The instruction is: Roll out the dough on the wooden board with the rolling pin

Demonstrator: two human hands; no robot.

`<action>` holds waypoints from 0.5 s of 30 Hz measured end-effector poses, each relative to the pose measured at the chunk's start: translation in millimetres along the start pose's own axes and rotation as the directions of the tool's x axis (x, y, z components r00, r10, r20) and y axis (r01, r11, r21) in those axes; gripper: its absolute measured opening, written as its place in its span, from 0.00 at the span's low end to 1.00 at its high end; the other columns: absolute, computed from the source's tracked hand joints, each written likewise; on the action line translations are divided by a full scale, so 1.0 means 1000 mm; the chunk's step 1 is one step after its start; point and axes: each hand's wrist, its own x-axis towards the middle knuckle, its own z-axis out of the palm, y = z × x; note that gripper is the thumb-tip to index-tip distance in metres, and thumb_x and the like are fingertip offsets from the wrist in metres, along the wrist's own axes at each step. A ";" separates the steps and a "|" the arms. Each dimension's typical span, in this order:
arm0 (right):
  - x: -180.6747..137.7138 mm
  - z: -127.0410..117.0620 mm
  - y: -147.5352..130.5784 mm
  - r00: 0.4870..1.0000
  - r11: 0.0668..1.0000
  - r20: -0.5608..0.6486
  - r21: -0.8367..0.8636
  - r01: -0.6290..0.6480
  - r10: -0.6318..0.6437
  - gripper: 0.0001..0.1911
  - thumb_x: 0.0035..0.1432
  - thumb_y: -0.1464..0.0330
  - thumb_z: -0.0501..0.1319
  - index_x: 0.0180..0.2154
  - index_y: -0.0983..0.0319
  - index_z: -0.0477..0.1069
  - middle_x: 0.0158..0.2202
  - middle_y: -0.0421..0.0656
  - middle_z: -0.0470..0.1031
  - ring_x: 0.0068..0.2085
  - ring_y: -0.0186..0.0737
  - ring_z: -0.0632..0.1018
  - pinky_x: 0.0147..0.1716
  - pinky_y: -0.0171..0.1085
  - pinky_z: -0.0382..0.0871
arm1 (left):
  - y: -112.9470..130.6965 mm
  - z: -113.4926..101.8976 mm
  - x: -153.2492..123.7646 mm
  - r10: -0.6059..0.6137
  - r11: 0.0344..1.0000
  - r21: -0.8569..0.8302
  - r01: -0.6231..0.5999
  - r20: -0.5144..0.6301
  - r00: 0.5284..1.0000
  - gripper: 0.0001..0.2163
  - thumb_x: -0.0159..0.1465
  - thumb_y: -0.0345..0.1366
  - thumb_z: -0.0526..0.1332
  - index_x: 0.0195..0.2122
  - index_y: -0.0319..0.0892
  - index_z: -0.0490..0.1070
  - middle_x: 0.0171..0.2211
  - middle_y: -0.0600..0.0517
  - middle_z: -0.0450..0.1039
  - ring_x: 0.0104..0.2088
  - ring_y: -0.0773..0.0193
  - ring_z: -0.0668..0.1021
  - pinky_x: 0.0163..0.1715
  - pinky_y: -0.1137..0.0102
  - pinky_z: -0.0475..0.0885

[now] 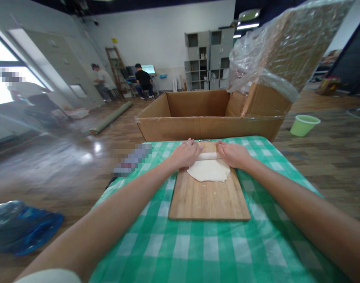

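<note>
A pale rolling pin lies crosswise near the far end of a wooden cutting board. My left hand is closed round its left end, and my right hand is closed round the right end. Under and in front of the pin spreads a thin, flat sheet of white dough with an uneven edge. Small white specks dot the bare wood nearer to me. The pin's ends are hidden by my fingers.
The board rests on a table with a green checked cloth. A blurred flat item lies at its left edge. Beyond stands a large cardboard box; a green bucket is on the floor to the right. Several people are farther back.
</note>
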 end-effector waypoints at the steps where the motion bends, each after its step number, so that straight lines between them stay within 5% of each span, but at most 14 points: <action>1: 0.000 0.000 -0.001 1.000 1.000 0.003 0.002 -0.016 0.016 0.26 0.77 0.67 0.42 0.60 0.68 0.73 0.68 0.60 0.68 0.55 0.56 0.82 0.51 0.51 0.78 | 0.001 -0.002 0.000 0.000 1.000 -0.007 0.000 0.004 1.000 0.22 0.79 0.37 0.42 0.61 0.38 0.71 0.59 0.35 0.74 0.66 0.44 0.70 0.60 0.52 0.70; 6: -0.004 -0.003 -0.006 0.997 0.997 0.027 0.021 -0.070 0.070 0.29 0.78 0.64 0.39 0.61 0.65 0.73 0.68 0.59 0.70 0.54 0.56 0.83 0.49 0.51 0.77 | 0.007 -0.012 -0.004 0.000 1.000 -0.027 0.000 0.002 1.000 0.23 0.79 0.38 0.40 0.60 0.37 0.72 0.57 0.36 0.75 0.61 0.47 0.74 0.58 0.53 0.71; 15: -0.009 -0.013 -0.012 0.987 0.988 0.076 0.049 -0.145 0.141 0.37 0.78 0.57 0.32 0.59 0.67 0.74 0.49 0.59 0.83 0.49 0.59 0.84 0.46 0.51 0.75 | 0.022 -0.026 -0.015 -0.052 0.995 -0.082 0.054 0.024 0.998 0.24 0.80 0.41 0.39 0.59 0.39 0.72 0.61 0.40 0.75 0.62 0.50 0.76 0.56 0.58 0.73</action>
